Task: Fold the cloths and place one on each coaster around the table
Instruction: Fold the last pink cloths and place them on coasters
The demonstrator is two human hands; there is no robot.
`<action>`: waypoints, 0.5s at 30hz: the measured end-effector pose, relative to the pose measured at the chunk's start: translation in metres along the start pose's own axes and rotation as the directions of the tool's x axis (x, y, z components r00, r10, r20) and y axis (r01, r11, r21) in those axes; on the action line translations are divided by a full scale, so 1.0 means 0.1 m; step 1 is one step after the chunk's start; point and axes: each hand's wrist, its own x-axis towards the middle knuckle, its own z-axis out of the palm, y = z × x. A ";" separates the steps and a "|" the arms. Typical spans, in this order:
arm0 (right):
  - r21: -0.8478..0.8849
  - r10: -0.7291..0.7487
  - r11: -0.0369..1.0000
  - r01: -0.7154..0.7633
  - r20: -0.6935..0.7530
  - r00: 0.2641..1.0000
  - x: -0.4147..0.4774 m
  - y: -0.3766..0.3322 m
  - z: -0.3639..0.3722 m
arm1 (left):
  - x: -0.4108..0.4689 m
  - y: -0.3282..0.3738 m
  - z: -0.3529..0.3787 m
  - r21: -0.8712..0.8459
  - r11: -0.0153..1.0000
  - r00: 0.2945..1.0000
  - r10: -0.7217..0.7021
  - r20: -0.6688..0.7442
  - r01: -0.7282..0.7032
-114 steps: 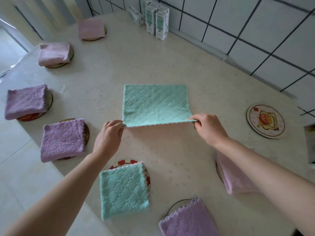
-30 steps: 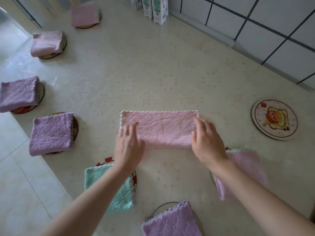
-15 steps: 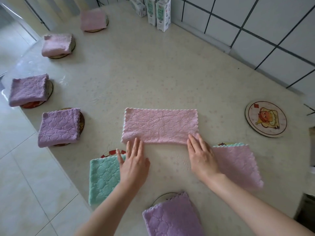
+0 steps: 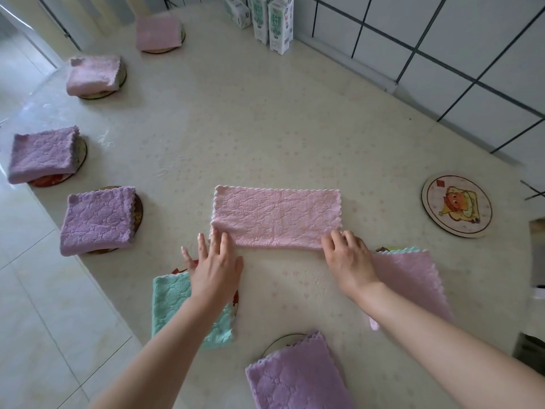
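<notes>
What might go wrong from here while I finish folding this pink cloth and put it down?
1. The pink cloth is only a long strip, and the left hand and right hand touch just its near corners; the next fold may leave edges misaligned.
2. The left arm crosses the green cloth near the table edge; dragging back might pull it off its coaster.
3. The bare coaster lies far right; carrying may loosen the fold.

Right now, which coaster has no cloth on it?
The round coaster with the cartoon picture, at the far right of the table. Its face is fully bare; every other coaster in view carries a folded cloth.
</notes>
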 end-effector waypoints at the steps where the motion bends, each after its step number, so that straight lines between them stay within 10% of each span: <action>1: -0.009 -0.004 1.000 0.004 -0.005 1.000 0.04 0.01 0.01 | 0.03 0.02 -0.03 -0.003 1.000 1.000 -0.004 -0.005 0.004; 15: 0.342 -0.111 0.933 0.114 -0.030 0.993 -0.31 -0.19 -0.53 | -0.01 0.26 0.25 -0.042 0.926 0.921 0.369 -0.127 -0.376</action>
